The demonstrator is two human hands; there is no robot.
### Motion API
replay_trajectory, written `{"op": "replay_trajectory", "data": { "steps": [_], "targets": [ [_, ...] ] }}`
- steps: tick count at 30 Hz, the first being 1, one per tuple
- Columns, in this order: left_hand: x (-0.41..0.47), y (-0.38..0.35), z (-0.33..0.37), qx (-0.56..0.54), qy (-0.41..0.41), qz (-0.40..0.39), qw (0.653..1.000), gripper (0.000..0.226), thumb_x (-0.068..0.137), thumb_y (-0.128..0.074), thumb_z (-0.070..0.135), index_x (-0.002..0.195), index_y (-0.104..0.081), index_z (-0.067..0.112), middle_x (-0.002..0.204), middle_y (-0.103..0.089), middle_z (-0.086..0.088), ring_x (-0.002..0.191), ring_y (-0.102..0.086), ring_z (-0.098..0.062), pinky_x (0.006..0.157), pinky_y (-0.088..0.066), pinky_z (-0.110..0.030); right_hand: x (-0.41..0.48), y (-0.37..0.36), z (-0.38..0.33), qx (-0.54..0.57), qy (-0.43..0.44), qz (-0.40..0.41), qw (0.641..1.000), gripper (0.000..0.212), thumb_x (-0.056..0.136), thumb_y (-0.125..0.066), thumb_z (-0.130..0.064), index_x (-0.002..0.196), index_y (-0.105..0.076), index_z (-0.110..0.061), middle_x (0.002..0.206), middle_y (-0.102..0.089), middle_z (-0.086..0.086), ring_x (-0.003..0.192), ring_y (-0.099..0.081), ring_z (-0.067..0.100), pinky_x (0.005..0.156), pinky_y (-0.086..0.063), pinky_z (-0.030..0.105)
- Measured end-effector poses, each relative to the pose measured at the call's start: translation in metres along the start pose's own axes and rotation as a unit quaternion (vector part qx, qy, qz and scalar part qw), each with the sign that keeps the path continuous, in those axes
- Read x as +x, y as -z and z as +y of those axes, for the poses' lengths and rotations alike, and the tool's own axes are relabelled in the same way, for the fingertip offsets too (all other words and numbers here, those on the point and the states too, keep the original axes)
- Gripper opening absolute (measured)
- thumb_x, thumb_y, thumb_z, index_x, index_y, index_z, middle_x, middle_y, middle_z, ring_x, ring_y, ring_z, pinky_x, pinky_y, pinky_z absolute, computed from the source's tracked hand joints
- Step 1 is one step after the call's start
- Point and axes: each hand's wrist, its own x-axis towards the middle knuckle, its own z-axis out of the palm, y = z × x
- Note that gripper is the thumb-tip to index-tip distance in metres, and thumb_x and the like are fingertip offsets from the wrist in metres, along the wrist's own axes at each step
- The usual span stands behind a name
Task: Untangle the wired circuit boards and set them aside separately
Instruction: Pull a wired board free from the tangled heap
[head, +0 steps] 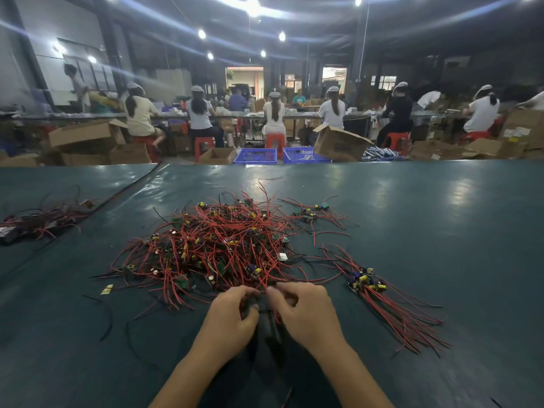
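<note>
Both hands are in close at the near edge of the tangle [217, 245]. The left hand [232, 316] and right hand [306, 315] sit almost knuckle to knuckle, fingers curled, each pinching red wires [266, 285] where the heap thins out. Something dark lies between the palms, but I can't make out whether it is a board or just shadow.

The tangle spreads straight ahead of the hands, away from the person, a low mound of red leads dotted with small boards and yellow parts. The wires in the fingers run forward into it, so the pull looks like it has to come back toward the body.

Off to the right lies the bundle [382, 295], already combed out. Its boards sit at the far-left end and its leads trail toward the near right, on a diagonal. The right hand is the nearer one, so I'd expect it to carry a freed piece over.

A smaller cluster [309, 213] rests beyond the tangle on the right, and another heap [44, 219] sits well off to the left. The tabletop [441, 216] is dark green and glossy, catching the lamps. Beyond it are blue crates [256, 156], open cartons [338, 142], and a row of capped workers [275, 113] seated with their backs to us.
</note>
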Motion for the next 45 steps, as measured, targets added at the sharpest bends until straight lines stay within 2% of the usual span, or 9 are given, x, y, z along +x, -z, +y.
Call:
{"op": "replay_trajectory", "data": {
  "steps": [8, 13, 17, 22, 29, 32, 37, 41, 45],
  "targets": [
    [0.0, 0.004, 0.005, -0.031, 0.035, 0.008, 0.999, 0.018, 0.093, -0.057, 0.017, 0.105, -0.068, 0.024, 0.092, -0.067, 0.015, 0.087, -0.06, 0.002, 0.077, -0.05, -0.016, -0.001, -0.008, 0.0, 0.031, 0.011, -0.054, 0.998, 0.018, 0.088, -0.068, -0.031, 0.1, -0.078, -0.021, 0.087, -0.074, -0.007, 0.078, -0.067, 0.005, 0.076, -0.057, 0.032],
    [-0.001, 0.005, 0.006, -0.055, 0.034, -0.015, 0.998, 0.026, 0.094, -0.052, 0.009, 0.097, -0.072, 0.026, 0.081, -0.067, 0.016, 0.071, -0.059, 0.007, 0.062, -0.045, -0.008, -0.006, -0.012, -0.003, 0.031, -0.033, -0.028, 0.999, 0.033, 0.083, -0.062, -0.058, 0.092, -0.073, -0.028, 0.079, -0.07, -0.015, 0.076, -0.064, -0.001, 0.069, -0.055, 0.024],
    [-0.001, 0.004, 0.005, -0.043, 0.034, -0.012, 0.998, 0.031, 0.089, -0.053, 0.003, 0.091, -0.073, 0.026, 0.085, -0.066, 0.016, 0.076, -0.059, 0.002, 0.066, -0.045, -0.006, -0.005, -0.013, -0.002, 0.026, -0.014, -0.048, 0.998, 0.016, 0.087, -0.067, -0.029, 0.098, -0.077, -0.024, 0.086, -0.073, -0.009, 0.079, -0.066, 0.006, 0.074, -0.057, 0.029],
    [0.002, 0.007, 0.007, -0.127, 0.094, 0.018, 0.987, 0.029, 0.094, -0.054, 0.011, 0.08, -0.066, 0.033, 0.082, -0.072, 0.002, 0.08, -0.067, -0.017, 0.071, -0.052, -0.027, -0.005, -0.003, -0.009, 0.169, 0.052, 0.021, 0.984, 0.008, 0.081, -0.075, -0.012, 0.083, -0.078, -0.019, 0.076, -0.069, -0.013, 0.072, -0.065, 0.003, 0.063, -0.049, 0.013],
    [0.008, 0.024, 0.025, -0.584, 0.234, 0.05, 0.776, 0.036, 0.085, -0.059, 0.04, 0.092, -0.069, 0.005, 0.075, -0.071, -0.01, 0.054, -0.062, -0.017, 0.049, -0.051, -0.025, -0.02, 0.0, -0.021, 0.255, 0.18, -0.046, 0.949, 0.008, 0.079, -0.075, -0.016, 0.083, -0.076, -0.023, 0.081, -0.068, -0.016, 0.058, -0.06, 0.001, 0.055, -0.042, 0.01],
    [0.006, 0.031, 0.023, -0.641, 0.195, 0.057, 0.74, 0.029, 0.073, -0.068, 0.034, 0.09, -0.065, 0.01, 0.073, -0.065, -0.004, 0.053, -0.057, -0.011, 0.048, -0.048, -0.021, -0.015, 0.009, -0.011, 0.21, 0.176, -0.013, 0.962, 0.01, 0.08, -0.075, -0.018, 0.08, -0.074, -0.027, 0.075, -0.067, -0.017, 0.057, -0.059, 0.005, 0.054, -0.041, 0.012],
    [0.0, 0.036, 0.027, -0.616, 0.143, 0.099, 0.768, 0.018, 0.065, -0.074, 0.021, 0.08, -0.071, 0.014, 0.075, -0.065, -0.003, 0.061, -0.062, -0.011, 0.056, -0.052, -0.018, -0.006, 0.023, 0.006, 0.079, 0.11, 0.144, 0.98, 0.019, 0.078, -0.082, -0.013, 0.079, -0.073, -0.03, 0.077, -0.066, -0.014, 0.071, -0.06, 0.006, 0.065, -0.046, 0.018],
    [-0.003, 0.033, 0.035, -0.571, 0.093, 0.148, 0.802, 0.018, 0.06, -0.077, 0.03, 0.074, -0.076, 0.018, 0.07, -0.067, -0.002, 0.065, -0.063, -0.013, 0.064, -0.053, -0.022, -0.008, 0.026, -0.004, -0.001, 0.2, 0.281, 0.939, 0.011, 0.081, -0.079, -0.024, 0.074, -0.072, -0.018, 0.074, -0.061, -0.011, 0.07, -0.057, 0.012, 0.071, -0.043, 0.028],
    [-0.002, 0.031, 0.04, -0.544, 0.069, 0.141, 0.825, 0.018, 0.058, -0.076, 0.03, 0.07, -0.077, 0.017, 0.066, -0.067, -0.003, 0.064, -0.064, -0.013, 0.069, -0.052, -0.026, -0.027, 0.01, -0.034, 0.251, 0.117, 0.097, 0.956, 0.023, 0.088, -0.066, -0.041, 0.076, -0.074, -0.022, 0.057, -0.059, -0.012, 0.048, -0.049, 0.003, 0.047, -0.036, 0.019]
  ]
}}
